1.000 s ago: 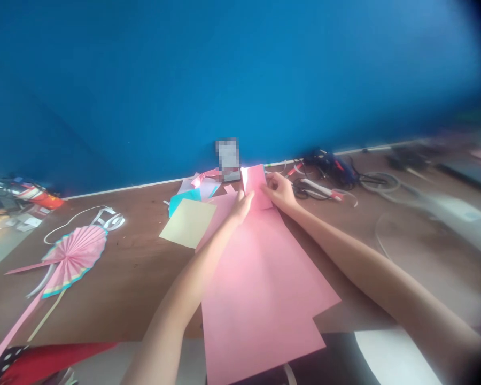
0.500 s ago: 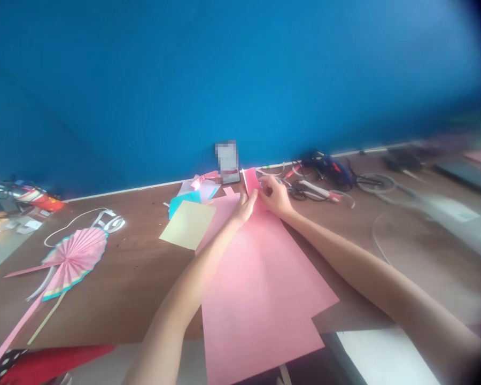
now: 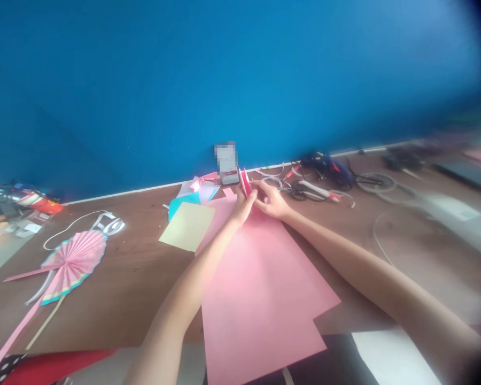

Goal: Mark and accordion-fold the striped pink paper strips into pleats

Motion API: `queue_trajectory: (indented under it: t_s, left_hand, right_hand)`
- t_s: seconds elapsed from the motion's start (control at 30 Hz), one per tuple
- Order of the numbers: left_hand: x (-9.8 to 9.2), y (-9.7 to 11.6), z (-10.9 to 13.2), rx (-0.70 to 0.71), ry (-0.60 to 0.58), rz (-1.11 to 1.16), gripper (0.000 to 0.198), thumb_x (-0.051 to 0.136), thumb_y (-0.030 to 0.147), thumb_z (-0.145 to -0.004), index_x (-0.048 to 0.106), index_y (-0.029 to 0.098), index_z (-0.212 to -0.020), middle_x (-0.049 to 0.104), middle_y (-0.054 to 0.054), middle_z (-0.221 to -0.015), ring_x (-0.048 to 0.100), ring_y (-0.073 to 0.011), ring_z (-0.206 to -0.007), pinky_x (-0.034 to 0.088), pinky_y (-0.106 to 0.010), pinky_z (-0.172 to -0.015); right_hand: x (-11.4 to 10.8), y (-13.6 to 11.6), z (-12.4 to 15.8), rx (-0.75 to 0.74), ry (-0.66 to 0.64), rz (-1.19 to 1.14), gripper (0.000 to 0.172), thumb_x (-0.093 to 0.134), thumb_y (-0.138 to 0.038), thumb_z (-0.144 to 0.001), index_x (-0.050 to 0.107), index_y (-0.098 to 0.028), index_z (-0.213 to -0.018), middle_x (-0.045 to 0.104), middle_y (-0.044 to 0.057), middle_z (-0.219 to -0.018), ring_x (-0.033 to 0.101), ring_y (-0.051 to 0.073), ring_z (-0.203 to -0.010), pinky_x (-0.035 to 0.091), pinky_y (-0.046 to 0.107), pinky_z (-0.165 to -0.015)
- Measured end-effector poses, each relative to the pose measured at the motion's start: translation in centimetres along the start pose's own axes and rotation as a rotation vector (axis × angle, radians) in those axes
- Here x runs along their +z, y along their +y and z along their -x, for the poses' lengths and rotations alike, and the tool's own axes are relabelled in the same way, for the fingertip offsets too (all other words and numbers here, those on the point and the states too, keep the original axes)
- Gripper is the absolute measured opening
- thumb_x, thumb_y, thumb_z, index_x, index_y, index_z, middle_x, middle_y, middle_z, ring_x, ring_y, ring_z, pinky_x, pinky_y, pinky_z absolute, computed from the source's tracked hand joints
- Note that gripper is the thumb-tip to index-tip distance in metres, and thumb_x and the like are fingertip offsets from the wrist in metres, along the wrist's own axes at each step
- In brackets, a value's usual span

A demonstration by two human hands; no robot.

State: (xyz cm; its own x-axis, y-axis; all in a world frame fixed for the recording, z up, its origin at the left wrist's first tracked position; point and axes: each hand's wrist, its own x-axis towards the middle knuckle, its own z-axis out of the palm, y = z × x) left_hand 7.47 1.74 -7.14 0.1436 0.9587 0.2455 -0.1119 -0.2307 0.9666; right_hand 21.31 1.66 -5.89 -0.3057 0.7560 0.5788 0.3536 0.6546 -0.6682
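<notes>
A small pink paper piece (image 3: 245,182) stands nearly on edge, folded narrow, at the far end of the large pink paper sheets (image 3: 260,289) on the brown table (image 3: 124,278). My left hand (image 3: 243,206) pinches its near side with closed fingers. My right hand (image 3: 270,200) grips it from the right, fingers curled round it. Both forearms reach out over the pink sheets.
A pale yellow sheet (image 3: 187,226) and teal paper (image 3: 183,202) lie left of my hands. A pink pleated paper fan (image 3: 72,259) with a long strip lies at the left. Scissors, cables and tools (image 3: 324,176) crowd the back right by the blue wall (image 3: 224,80).
The small pink piece was open and flat a second ago; it has been folded narrower and now stands almost on edge. Both hands drew closer together on it.
</notes>
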Motion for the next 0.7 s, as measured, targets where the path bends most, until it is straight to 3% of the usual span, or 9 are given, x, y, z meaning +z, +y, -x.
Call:
queue_trajectory:
  t_s: [0.17, 0.3, 0.5, 0.7]
  left_hand:
    - [-0.1, 0.2, 0.0, -0.021, 0.061, 0.067, 0.053, 0.065, 0.033, -0.081, 0.039, 0.027, -0.126, 0.055, -0.006, -0.122, 0.056, -0.0175, -0.112, 0.046, -0.030, -0.094]
    - [-0.4, 0.1, -0.3, -0.157, 0.097, 0.159, 0.042, 0.062, 0.035, -0.081, 0.046, 0.025, -0.119, 0.063, -0.003, -0.103, 0.062, -0.0173, -0.097, 0.049, -0.030, -0.083]
    - [-1.0, -0.5, -0.6, -0.371, 0.011, 0.276, 0.028, 0.054, 0.039, -0.077, 0.062, 0.017, -0.093, 0.066, -0.005, -0.075, 0.066, -0.0215, -0.076, 0.051, -0.033, -0.070]
    - [-1.4, -0.2, -0.3, -0.369, -0.126, 0.259, 0.018, 0.057, 0.032, -0.070, 0.063, 0.016, -0.076, 0.068, -0.007, -0.074, 0.066, -0.0221, -0.079, 0.051, -0.033, -0.074]
  right_hand:
    - [0.0, 0.6, -0.1, -0.022, -0.054, -0.037, 0.050, 0.051, -0.026, -0.080, 0.050, -0.018, -0.129, 0.064, 0.007, -0.105, 0.057, 0.017, -0.076, 0.047, 0.030, -0.067]
    - [0.2, 0.9, -0.1, -0.026, -0.098, -0.038, 0.046, 0.048, -0.023, -0.081, 0.051, -0.019, -0.127, 0.063, 0.007, -0.102, 0.059, 0.018, -0.078, 0.047, 0.031, -0.068]
    - [0.1, 0.8, 0.2, 0.042, 0.189, 0.128, 0.029, 0.047, -0.026, -0.087, 0.057, -0.021, -0.114, 0.061, 0.008, -0.100, 0.057, 0.021, -0.087, 0.046, 0.033, -0.074]
    - [-0.2, 1.2, -0.2, 0.132, 0.284, -0.065, 0.043, 0.042, -0.046, -0.094, 0.047, -0.023, -0.129, 0.059, 0.009, -0.116, 0.058, 0.020, -0.090, 0.048, 0.033, -0.076]
